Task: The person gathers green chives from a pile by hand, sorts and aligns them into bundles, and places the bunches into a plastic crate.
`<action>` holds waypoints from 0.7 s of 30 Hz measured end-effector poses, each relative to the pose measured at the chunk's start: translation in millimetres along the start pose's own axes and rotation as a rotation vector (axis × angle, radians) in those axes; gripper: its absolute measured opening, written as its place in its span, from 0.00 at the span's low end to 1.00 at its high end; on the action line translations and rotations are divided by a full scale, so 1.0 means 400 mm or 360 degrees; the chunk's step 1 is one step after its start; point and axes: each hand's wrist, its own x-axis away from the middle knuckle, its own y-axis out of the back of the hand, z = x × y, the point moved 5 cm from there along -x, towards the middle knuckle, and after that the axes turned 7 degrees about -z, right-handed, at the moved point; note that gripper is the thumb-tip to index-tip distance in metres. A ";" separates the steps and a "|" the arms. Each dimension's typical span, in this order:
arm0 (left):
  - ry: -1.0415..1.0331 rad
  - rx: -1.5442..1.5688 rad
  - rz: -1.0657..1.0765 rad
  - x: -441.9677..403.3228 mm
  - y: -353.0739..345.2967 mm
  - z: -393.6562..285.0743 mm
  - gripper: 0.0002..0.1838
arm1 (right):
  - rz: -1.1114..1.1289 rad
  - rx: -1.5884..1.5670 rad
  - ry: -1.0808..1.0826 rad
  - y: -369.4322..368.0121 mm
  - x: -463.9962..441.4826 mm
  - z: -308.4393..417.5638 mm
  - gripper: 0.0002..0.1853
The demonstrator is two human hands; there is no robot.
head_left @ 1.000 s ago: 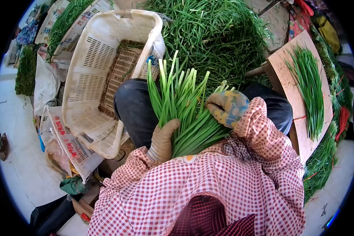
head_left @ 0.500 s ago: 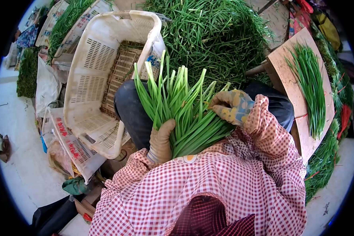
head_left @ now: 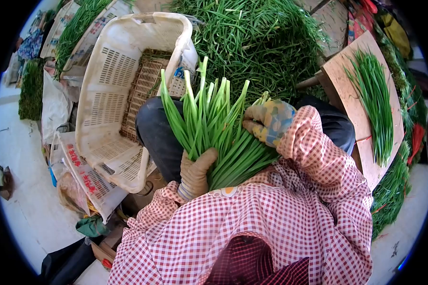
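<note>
A fanned bunch of long green stalks lies across my lap, its pale cut ends pointing up and away from me. My left hand, in a tan glove with a striped cuff, is wrapped round the bunch's lower left side. At the bunch's upper right, my right hand, in a patterned glove, has its fingers bent together against the stalks at that edge. The fingertips partly hide what they grip.
A white plastic basket stands tilted at my left. Beyond my knees is a large heap of greens. On the right, a board bears another green bunch. Greens with red ties lie beside it.
My right hand moved out to the right with fingers parted, then came back left onto the bunch's edge. The stalks' tips have shifted left and spread. My left hand has kept its hold.
</note>
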 end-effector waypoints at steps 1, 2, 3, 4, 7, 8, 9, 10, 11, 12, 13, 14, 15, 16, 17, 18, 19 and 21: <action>0.0026 0.0033 0.0006 -0.003 0.001 0.003 0.26 | -0.0126 -0.0049 0.0194 0.003 0.008 0.016 0.16; 0.0054 0.0067 0.0008 -0.004 0.003 0.006 0.26 | -0.0112 -0.0041 0.0203 0.007 0.015 0.016 0.16; 0.0053 0.0080 -0.0002 -0.006 0.005 0.002 0.26 | 0.0119 -0.0506 -0.0072 0.004 0.023 0.003 0.14; 0.0106 0.0069 0.0017 -0.007 0.004 -0.001 0.27 | 0.0350 -0.0967 -0.0359 0.001 0.040 0.002 0.13; 0.0183 0.0139 0.0044 -0.011 -0.005 0.002 0.28 | 0.0605 -0.1423 -0.0272 -0.002 0.087 0.001 0.10; 0.0204 0.0208 0.0063 -0.011 -0.010 0.003 0.28 | 0.0795 -0.1603 -0.0089 -0.005 0.103 0.002 0.10; 0.0210 0.0213 0.0061 -0.011 -0.013 0.001 0.28 | 0.0882 -0.1966 -0.0034 0.006 0.105 -0.009 0.11; 0.0221 0.0186 0.0036 -0.010 -0.013 0.000 0.29 | 0.0804 -0.2253 0.0298 0.025 0.081 -0.021 0.13; 0.0235 0.0157 0.0012 -0.008 -0.011 0.000 0.29 | 0.0807 -0.2254 0.0292 0.042 0.059 -0.011 0.13; 0.0238 0.0157 0.0013 -0.008 -0.010 0.003 0.29 | 0.0567 -0.1515 0.0165 0.058 0.026 -0.006 0.13; 0.0214 0.0103 0.0025 -0.009 -0.009 0.008 0.29 | 0.0323 -0.0774 0.0043 0.088 -0.004 -0.003 0.14; 0.0189 0.0046 0.0041 -0.011 -0.009 0.011 0.29 | 0.0072 -0.0034 -0.0077 0.123 -0.029 -0.017 0.15; 0.0187 0.0041 0.0052 -0.013 -0.009 0.014 0.29 | 0.0003 0.0135 0.0101 0.102 -0.056 -0.048 0.13; 0.0157 0.0030 0.0069 -0.014 -0.009 0.015 0.29 | -0.0001 0.0136 0.0099 0.114 -0.072 -0.050 0.13; 0.0126 0.0022 0.0079 -0.013 -0.008 0.015 0.29 | -0.0102 0.0095 0.0085 0.132 -0.091 -0.046 0.13; 0.0124 0.0026 0.0068 -0.012 -0.009 0.012 0.29 | -0.0196 0.0054 0.0075 0.145 -0.109 -0.044 0.13; 0.0165 0.0104 0.0085 -0.011 -0.014 0.007 0.30 | -0.0444 -0.0161 0.0120 0.173 -0.120 -0.050 0.12; 0.0193 0.0193 0.0085 -0.017 -0.012 0.002 0.30 | -0.0396 -0.0366 0.0075 0.214 -0.078 0.000 0.12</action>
